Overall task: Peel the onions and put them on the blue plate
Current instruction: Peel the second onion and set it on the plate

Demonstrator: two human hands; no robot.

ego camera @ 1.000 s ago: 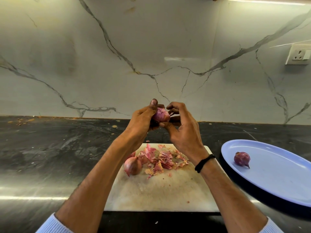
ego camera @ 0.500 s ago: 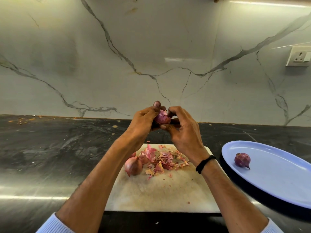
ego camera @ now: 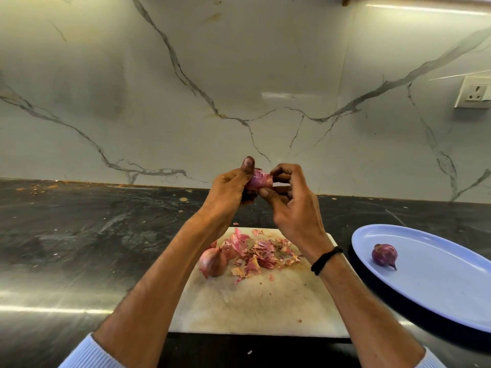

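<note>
Head view, single camera.

The left hand grips the onion, raised over the far edge of the cutting board, thumb upright behind it. The right hand pinches loose skin at the onion's right side.

Change over the last second is slight. Both hands keep their place and only the fingers have shifted.

The peeled onion on the blue plate, right, is unmoved. So is the unpeeled onion left of the skin scraps.

Judgement: peeling is still under way, and nothing new is plated.
</note>
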